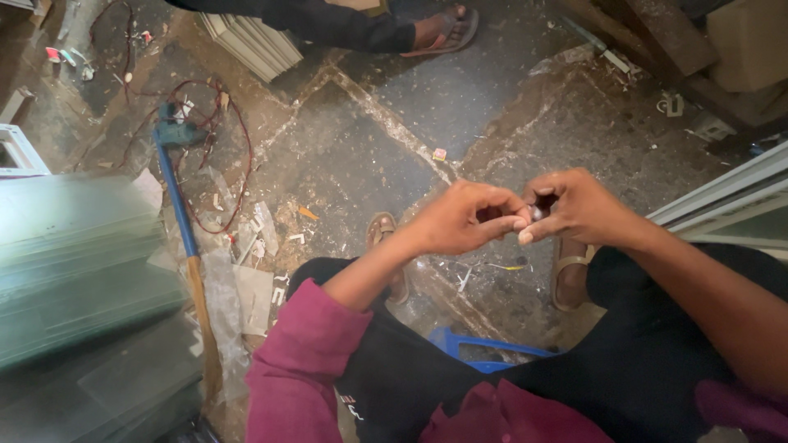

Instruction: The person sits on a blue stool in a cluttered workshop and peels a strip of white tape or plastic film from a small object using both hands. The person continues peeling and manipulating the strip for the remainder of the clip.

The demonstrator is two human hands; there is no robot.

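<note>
The floor (394,156) looks like rough, matt stone or concrete, stained and dusty, with pale gritty seams. The stacked sheets (74,262) at the left look like glass, smooth and glossy with greenish edges. The long tool handle (195,279) is bare matt wood lower down and blue-coated higher up. The thin red wire (238,148) has a smooth plastic skin. The sleeve (300,353) is soft maroon cloth; the trousers (640,353) are matt black cloth. The sandals (566,271) look like tan leather or rubber. The stool edge (484,349) is shiny blue plastic. The frame (722,193) at the right looks like smooth pale metal
</note>
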